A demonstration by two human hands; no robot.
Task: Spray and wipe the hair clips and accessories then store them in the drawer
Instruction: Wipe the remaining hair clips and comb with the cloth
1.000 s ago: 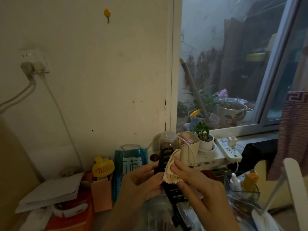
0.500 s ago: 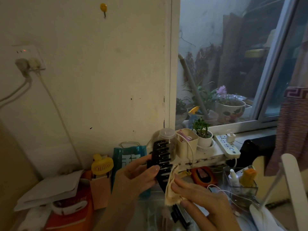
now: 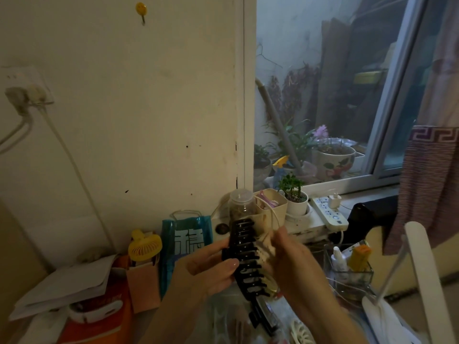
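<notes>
Head view shows us mid-wipe on one piece: our left hand (image 3: pixel 208 266) grips a long black hair clip (image 3: pixel 244 254) by its spine, thumb across the front and fingers curled behind, holding it raised above the cluttered tabletop (image 3: pixel 223 316) with its rows of teeth turned toward our right. Our right hand (image 3: pixel 295 259) pinches a small cream cloth (image 3: pixel 264 247) and presses it against the toothed edge, about halfway along the clip's length. Neither hand is spread; both are closed around what they carry

To do this step well, we judge that we should keep the left grip firm but low on the spine, so the cloth can travel the whole toothed side without bumping our thumb. The teeth are close set, so a folded corner of cloth worked between them will likely lift more than a flat pass. Turning the clip over afterwards lets us reach the back, which we cannot see from here. Whether the clip is already wet with spray we cannot tell, and no spray bottle can be picked out with certainty. The drawer is not in sight either

More dark accessories (image 3: pixel 263 316) lie on the tabletop just below the clip, seemingly waiting for their turn
</notes>
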